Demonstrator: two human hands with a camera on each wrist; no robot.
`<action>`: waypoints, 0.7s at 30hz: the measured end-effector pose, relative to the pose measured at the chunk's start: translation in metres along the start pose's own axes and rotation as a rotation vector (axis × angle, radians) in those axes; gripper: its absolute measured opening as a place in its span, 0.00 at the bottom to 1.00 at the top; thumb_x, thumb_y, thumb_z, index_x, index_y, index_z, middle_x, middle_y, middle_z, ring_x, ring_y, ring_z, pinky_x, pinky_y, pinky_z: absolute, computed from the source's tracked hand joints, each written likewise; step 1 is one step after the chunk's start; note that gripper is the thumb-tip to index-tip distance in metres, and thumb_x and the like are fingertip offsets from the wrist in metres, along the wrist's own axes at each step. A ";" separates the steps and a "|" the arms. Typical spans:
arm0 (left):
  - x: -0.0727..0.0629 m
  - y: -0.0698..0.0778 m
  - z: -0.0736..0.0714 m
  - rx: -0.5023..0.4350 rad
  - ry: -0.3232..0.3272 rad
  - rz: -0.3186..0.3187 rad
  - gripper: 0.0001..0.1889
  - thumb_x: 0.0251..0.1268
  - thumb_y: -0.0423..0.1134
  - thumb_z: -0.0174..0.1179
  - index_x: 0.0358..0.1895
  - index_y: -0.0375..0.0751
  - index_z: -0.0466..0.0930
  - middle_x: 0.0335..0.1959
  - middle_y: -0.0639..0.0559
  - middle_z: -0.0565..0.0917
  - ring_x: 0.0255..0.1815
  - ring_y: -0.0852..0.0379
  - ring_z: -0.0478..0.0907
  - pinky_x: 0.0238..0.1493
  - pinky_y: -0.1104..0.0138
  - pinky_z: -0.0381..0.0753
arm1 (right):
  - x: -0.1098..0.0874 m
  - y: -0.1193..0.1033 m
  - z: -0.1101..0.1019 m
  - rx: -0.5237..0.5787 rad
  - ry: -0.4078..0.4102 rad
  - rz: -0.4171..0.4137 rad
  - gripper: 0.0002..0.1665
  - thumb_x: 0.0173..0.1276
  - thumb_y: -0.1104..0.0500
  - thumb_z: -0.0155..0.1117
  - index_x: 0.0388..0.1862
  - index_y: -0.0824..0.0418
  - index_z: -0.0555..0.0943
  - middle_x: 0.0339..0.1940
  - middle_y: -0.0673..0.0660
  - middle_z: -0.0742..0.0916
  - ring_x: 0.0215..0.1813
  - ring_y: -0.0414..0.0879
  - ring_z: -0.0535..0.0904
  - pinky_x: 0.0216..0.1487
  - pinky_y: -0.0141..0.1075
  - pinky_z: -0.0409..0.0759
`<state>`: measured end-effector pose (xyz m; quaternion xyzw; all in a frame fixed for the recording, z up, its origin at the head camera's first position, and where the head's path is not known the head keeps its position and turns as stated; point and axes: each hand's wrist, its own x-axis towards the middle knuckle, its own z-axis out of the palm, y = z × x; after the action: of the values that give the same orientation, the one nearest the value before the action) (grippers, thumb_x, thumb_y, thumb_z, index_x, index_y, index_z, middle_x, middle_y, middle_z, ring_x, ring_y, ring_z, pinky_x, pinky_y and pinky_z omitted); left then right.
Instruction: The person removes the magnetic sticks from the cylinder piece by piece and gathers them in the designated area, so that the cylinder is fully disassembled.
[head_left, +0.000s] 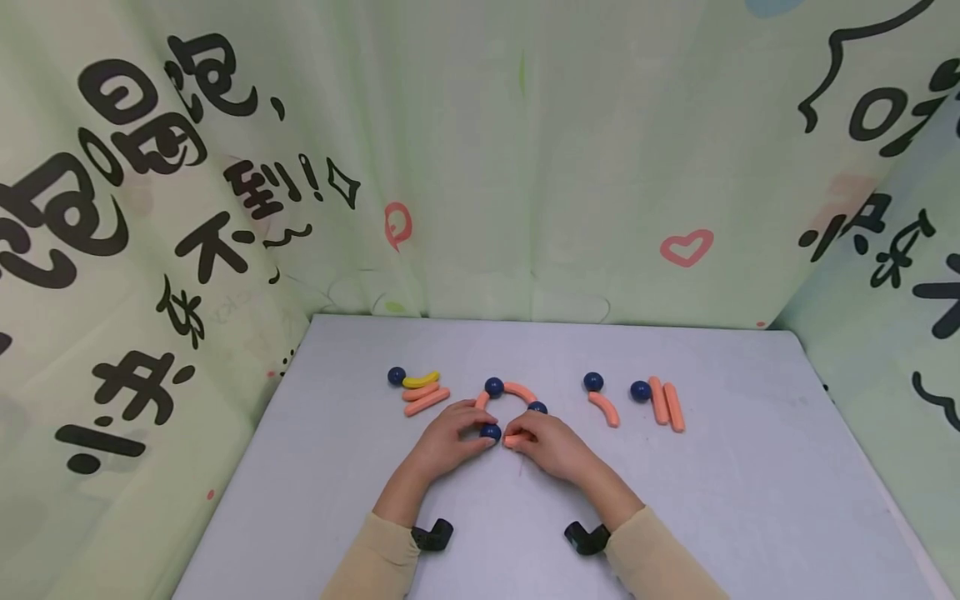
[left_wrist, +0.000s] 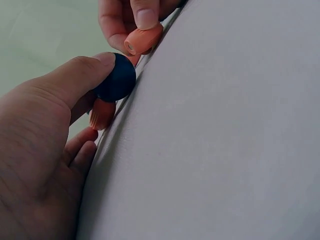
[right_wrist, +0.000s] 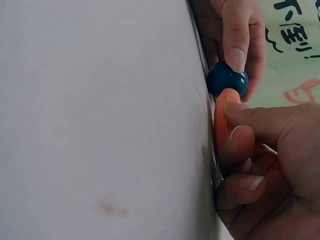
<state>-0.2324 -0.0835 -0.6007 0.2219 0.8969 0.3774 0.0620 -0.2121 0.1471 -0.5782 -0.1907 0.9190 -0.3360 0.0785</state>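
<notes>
Near the middle of the table, my left hand (head_left: 444, 440) grips a dark blue ball (head_left: 491, 432) between thumb and fingers. An orange rod (left_wrist: 102, 114) adjoins that ball in the left wrist view. My right hand (head_left: 553, 446) pinches another orange rod (right_wrist: 225, 115), its end right beside the ball; whether they touch I cannot tell. Beyond the hands, a blue ball (head_left: 494, 387) sits between an orange piece (head_left: 482, 401) and a curved orange rod (head_left: 521, 390). That curve leads to another blue ball (head_left: 537, 407), partly hidden by my right hand.
Left on the table (head_left: 750, 500) lie a blue ball (head_left: 396, 376), a yellow curved rod (head_left: 421, 381) and two orange rods (head_left: 427, 402). To the right are two more balls (head_left: 593, 382), a curved orange rod (head_left: 604, 409) and two straight ones (head_left: 674, 407). Printed curtains (head_left: 465, 167) surround the table.
</notes>
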 end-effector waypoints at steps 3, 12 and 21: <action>0.000 0.000 0.000 0.005 0.001 0.001 0.16 0.63 0.52 0.67 0.54 0.63 0.82 0.61 0.62 0.80 0.73 0.53 0.66 0.72 0.52 0.68 | -0.001 0.001 0.000 -0.001 -0.004 0.004 0.08 0.68 0.53 0.67 0.46 0.44 0.84 0.41 0.40 0.84 0.43 0.37 0.77 0.51 0.39 0.79; 0.002 0.000 -0.002 0.009 -0.011 0.016 0.16 0.64 0.52 0.66 0.54 0.62 0.82 0.59 0.64 0.81 0.73 0.54 0.65 0.73 0.53 0.67 | -0.002 0.001 -0.003 -0.004 -0.002 0.009 0.10 0.68 0.52 0.67 0.48 0.45 0.85 0.45 0.40 0.85 0.44 0.37 0.78 0.51 0.39 0.79; 0.002 0.001 -0.001 0.002 -0.017 0.004 0.16 0.64 0.52 0.66 0.54 0.61 0.82 0.60 0.63 0.81 0.74 0.53 0.65 0.73 0.53 0.67 | 0.000 0.010 -0.027 0.010 0.120 0.098 0.12 0.71 0.55 0.64 0.51 0.45 0.84 0.51 0.45 0.83 0.44 0.42 0.76 0.47 0.38 0.77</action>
<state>-0.2340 -0.0827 -0.5997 0.2270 0.8962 0.3749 0.0688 -0.2223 0.1701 -0.5648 -0.1246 0.9286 -0.3473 0.0403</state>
